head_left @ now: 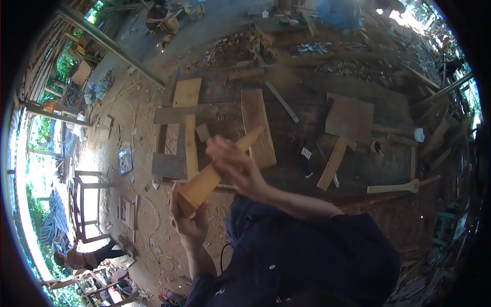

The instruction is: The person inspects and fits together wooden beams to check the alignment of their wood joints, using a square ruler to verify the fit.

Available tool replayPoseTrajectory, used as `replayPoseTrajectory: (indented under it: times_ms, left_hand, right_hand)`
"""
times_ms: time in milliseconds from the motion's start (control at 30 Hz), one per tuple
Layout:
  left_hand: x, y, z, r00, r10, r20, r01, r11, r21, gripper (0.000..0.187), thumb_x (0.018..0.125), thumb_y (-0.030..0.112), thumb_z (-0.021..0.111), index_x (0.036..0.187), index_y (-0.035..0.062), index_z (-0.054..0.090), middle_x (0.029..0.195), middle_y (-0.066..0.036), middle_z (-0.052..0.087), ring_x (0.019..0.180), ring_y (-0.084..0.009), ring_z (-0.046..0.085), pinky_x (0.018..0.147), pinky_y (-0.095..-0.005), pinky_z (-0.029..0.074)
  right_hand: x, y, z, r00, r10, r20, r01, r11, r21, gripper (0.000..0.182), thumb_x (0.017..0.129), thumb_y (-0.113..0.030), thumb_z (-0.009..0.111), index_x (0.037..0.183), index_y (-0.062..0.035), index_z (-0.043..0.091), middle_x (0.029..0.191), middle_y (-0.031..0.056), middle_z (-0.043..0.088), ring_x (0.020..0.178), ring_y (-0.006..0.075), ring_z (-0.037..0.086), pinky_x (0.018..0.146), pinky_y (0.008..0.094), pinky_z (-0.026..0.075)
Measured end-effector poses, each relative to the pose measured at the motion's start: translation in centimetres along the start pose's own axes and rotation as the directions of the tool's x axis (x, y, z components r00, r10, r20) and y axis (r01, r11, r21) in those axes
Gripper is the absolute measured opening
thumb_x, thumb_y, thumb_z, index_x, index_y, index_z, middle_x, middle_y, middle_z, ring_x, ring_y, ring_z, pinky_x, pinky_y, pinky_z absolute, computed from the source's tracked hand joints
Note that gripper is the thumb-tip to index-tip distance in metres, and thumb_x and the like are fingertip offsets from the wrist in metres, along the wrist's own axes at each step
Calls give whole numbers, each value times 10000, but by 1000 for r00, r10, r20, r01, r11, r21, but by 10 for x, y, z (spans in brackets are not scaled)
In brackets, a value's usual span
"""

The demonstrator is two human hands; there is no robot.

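Observation:
A tapered piece of light wood [202, 187] is held up at a slant in front of my body, wide end toward me, narrow tip pointing up and right. My left hand [188, 217] is closed around the wide end, its fingers on both sides. Over the middle of the wood lies my right hand [236, 166], fingers stretched across its upper face and slightly blurred. Anything under that palm is hidden. Beneath the tip, on the workbench [225, 130], rests a wide plank [255, 110] with a pale edge.
On the bench also lie a metal ruler [281, 101], a square brown board [350, 118], a narrow strip [332, 162], a wooden piece with a rounded end [394, 188] and a white cup [419, 135]. Another person [87, 257] is at the lower left near a wooden frame [92, 204].

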State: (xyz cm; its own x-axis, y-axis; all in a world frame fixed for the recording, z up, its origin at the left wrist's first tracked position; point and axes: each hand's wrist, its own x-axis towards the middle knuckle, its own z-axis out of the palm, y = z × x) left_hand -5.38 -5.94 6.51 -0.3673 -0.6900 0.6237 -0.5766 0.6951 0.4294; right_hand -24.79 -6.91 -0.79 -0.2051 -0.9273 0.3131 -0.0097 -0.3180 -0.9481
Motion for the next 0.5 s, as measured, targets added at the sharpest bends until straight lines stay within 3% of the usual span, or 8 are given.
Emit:
replayPoseTrajectory:
  times_ms: [67,200,267,300,367,400,433,500]
  left_hand:
    - [2,5,3,998,0,-57,-6,995,-104,626,932,151,718,1400,-122,404,1189,-257,665,971,-369,724,795,-399,576]
    - [-2,5,-6,1000,-6,-21,5,999,-54,656,941,150,705,1438,-99,358,1235,-268,632,988,-381,710,823,-421,570]
    - [-3,5,-10,987,-161,8,161,979,-127,644,948,137,689,1449,-70,341,1267,-280,609,1049,-405,686,862,-439,561]
    - [-5,6,-10,988,-155,-12,152,980,-128,644,948,137,689,1449,-70,341,1267,-280,609,1049,-405,686,862,-439,561]
    - [-10,9,-6,983,-171,61,181,947,-267,633,954,116,671,1457,-41,320,1280,-289,598,1112,-429,655,891,-458,549]
    - [-10,10,-7,985,-169,41,174,947,-269,633,954,116,671,1457,-41,320,1280,-289,598,1112,-429,655,891,-458,549]
    - [-10,14,-10,985,-148,90,165,962,-217,624,958,101,659,1456,-38,310,1274,-294,599,1127,-438,646,900,-465,545]
    - [-5,24,-17,982,-107,159,133,977,-164,606,964,75,637,1456,-31,299,1293,-316,587,1182,-454,615,944,-478,531]
  right_hand:
    - [-1,-44,3,929,-305,209,317,948,-26,480,1008,-342,591,1395,-57,574,1524,131,470,1504,292,264,1218,475,229]
    - [-1,-22,6,911,-374,175,360,927,106,492,998,-290,613,1406,-21,553,1508,142,491,1481,352,305,1198,463,251]
    - [0,22,2,997,58,56,-59,998,16,497,996,-270,611,1422,-24,537,1522,143,474,1477,348,316,1194,456,264]
    - [-1,29,1,994,93,59,-91,995,-36,477,1002,-256,596,1408,-12,547,1528,156,463,1475,348,319,1192,459,266]
    - [-5,2,7,991,-21,129,16,999,40,481,1004,-260,592,1408,-4,544,1530,164,457,1477,347,315,1191,458,266]
    - [-6,-19,10,976,-116,184,93,987,129,485,1006,-264,589,1408,4,541,1532,172,451,1480,345,311,1190,457,266]
    - [-3,-43,12,934,-269,236,262,963,64,518,1007,-267,586,1442,2,499,1555,192,409,1486,345,299,1187,451,273]
    - [-1,-78,13,922,-303,243,279,952,127,543,1006,-264,588,1463,2,468,1573,191,377,1491,343,289,1187,448,272]
